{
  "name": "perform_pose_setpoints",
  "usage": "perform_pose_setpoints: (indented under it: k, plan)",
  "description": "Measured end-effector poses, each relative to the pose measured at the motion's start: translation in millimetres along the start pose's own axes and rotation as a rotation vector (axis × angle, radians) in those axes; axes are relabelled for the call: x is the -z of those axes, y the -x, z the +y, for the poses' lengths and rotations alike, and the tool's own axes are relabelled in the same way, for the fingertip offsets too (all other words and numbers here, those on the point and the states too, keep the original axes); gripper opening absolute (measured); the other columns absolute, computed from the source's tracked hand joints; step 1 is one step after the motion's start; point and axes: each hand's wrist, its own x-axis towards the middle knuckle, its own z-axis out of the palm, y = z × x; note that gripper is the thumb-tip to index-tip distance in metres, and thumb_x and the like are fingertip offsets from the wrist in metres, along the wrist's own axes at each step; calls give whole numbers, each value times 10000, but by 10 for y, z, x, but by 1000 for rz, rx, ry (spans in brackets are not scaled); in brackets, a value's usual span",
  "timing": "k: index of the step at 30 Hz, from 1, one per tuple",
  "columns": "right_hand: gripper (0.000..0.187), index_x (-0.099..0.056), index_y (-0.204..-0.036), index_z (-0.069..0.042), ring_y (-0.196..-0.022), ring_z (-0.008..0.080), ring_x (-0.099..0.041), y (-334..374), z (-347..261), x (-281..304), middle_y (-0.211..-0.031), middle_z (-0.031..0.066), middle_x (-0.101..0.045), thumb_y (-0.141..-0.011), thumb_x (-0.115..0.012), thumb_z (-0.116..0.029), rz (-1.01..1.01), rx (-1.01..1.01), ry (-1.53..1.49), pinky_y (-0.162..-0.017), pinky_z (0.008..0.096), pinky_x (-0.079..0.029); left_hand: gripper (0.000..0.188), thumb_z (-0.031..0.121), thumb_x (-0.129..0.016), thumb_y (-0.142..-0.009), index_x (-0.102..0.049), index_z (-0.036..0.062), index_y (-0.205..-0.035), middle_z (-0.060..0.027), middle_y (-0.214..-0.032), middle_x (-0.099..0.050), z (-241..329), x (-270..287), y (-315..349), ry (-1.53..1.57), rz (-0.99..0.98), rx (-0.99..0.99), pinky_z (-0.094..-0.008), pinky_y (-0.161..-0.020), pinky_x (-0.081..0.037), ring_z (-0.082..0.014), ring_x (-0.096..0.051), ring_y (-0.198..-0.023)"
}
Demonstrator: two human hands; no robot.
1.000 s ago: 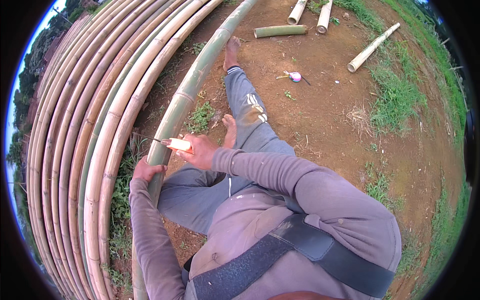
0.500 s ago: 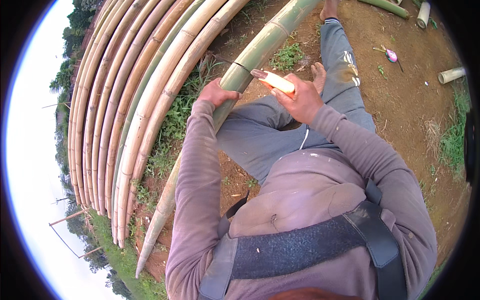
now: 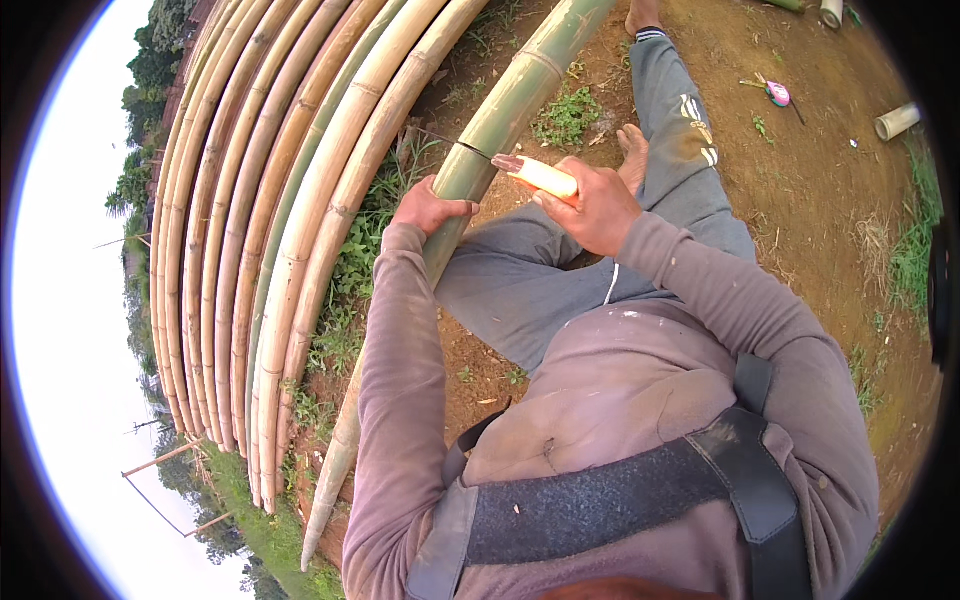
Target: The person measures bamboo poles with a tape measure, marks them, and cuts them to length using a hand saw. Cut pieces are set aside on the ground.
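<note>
Brown soil (image 3: 800, 210) under green bamboo (image 3: 510, 105)

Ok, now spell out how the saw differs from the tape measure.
The right hand holds the saw, while the tape measure lies on the ground. The saw is long and thin-bladed; the tape measure is compact and rounded. The saw's handle is pale yellow; the tape measure is mostly pink.

Soft daylight, blown-out white sky (image 3: 75, 300) at left, strong fisheye bending.
</note>
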Motion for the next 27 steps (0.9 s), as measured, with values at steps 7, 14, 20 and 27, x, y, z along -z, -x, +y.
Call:
perform_pose_setpoints:
  k: [7,14,20,27]
  plan:
    - [216,-663,-1055,-9,-728,315,-724,1058,-88,798,-842,165,-723,-934,-792,-135,106,7,-84,-668,370,-551,776,378,-918,-656,-656,13,-1289,-141,-1145,-753,83,-6,-86,-17,9,40,-362,-942,-548,-257,-727,-984]
    - [263,-658,-1026,-16,-715,348,-716,502,-75,486,-790,168,-692,-952,-782,-236,53,27,-109,-661,434,-539,822,475,-913,-612,-686,52,-1278,-168,-1205,-756,-129,210,-208,-266,133,36,-384,-1001,-535,-293,-721,-1117]
    - [297,-660,-1038,-17,-751,382,-725,305,85,231,-827,193,-712,-969,-751,-292,23,41,-31,-676,464,-550,815,468,-923,-602,-695,54,-1267,-173,-1188,-761,56,251,1,-144,90,120,-389,-1000,-540,-302,-729,-1098]
    - [303,-673,-1117,-11,-781,310,-725,97,401,54,-877,175,-721,-967,-767,-257,76,-30,-219,-691,416,-554,1074,471,-941,-621,-545,-82,-1452,-257,-1266,-724,256,795,217,-191,223,56,-394,-1029,-533,-317,-718,-1169]
